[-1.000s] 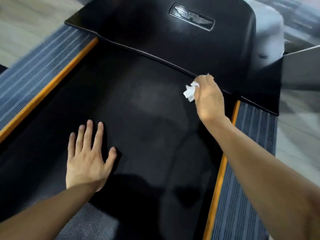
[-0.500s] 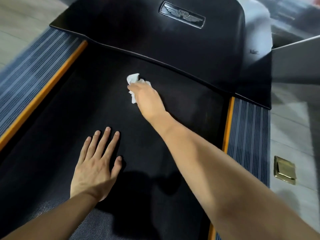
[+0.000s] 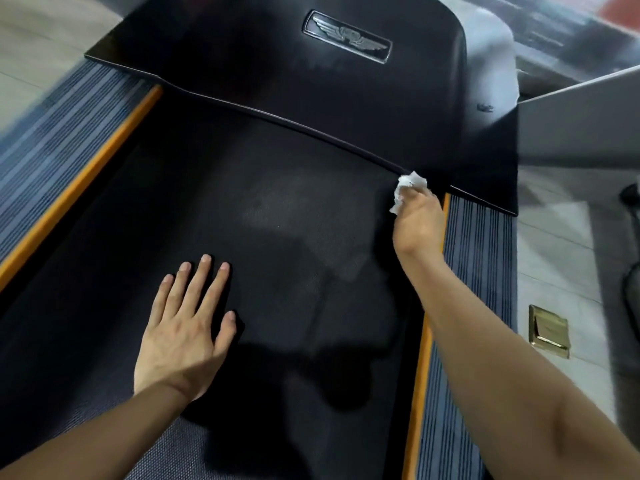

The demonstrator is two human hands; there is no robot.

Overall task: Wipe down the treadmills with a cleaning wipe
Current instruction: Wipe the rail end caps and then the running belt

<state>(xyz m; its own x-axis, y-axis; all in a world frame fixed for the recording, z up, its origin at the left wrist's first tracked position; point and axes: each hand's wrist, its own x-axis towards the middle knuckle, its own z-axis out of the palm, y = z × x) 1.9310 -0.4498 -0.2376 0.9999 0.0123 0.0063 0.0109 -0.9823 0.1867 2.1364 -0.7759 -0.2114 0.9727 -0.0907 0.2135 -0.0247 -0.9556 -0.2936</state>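
The treadmill's black running belt [image 3: 270, 237] fills the middle of the view, with a glossy black motor cover [image 3: 311, 98] at its far end. My right hand [image 3: 417, 223] is closed on a crumpled white wipe [image 3: 407, 188] and presses it on the belt's far right corner, where belt, cover and right rail meet. My left hand [image 3: 187, 327] lies flat on the belt nearer to me, fingers spread, holding nothing. A paler smear marks the belt between the hands.
Orange-edged, grey-blue ribbed side rails run along the belt's left side [image 3: 62, 161] and right side [image 3: 474, 265]. A winged metal badge [image 3: 348, 36] sits on the cover. A brass floor plate [image 3: 549, 330] lies in the tiled floor at right. A grey panel [image 3: 581, 123] rises at upper right.
My right hand has swept the wipe from the belt's far middle back to the far right corner. My left hand has stayed flat on the belt.
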